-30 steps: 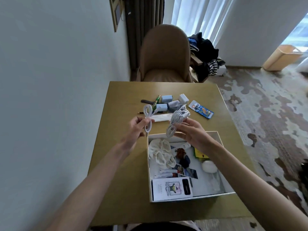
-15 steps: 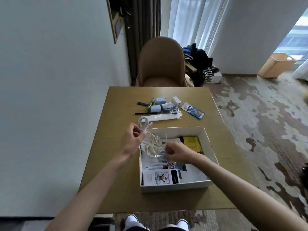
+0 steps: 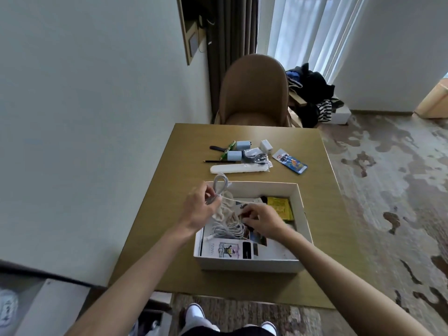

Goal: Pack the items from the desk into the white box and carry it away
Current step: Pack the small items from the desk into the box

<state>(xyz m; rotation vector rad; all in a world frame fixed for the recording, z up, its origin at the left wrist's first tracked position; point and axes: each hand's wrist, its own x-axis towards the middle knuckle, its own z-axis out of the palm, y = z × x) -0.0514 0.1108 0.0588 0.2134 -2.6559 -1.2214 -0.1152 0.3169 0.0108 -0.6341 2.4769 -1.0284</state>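
A: Where does the packing stand?

B: The box (image 3: 252, 266) sits on the near half of the desk (image 3: 322, 202), open and part full. The left hand (image 3: 198, 210) hovers over its far left corner and pinches a looped cable (image 3: 219, 187).

A: And the right hand (image 3: 264, 219)?

B: Its fingers curl down among the contents, beside a coil (image 3: 228, 230) already inside. Whether they grip anything cannot be told.

A: How would the cable handle?

B: Light and limp, probably. It is likely to spring out of its loop, so it is best held where the turns cross and laid flat.

A: What remains?

B: The long white strip (image 3: 240, 169) and the blue packet (image 3: 289, 161), among other small things, lie on the far side of the desk. They are probably light enough to pinch by an edge.
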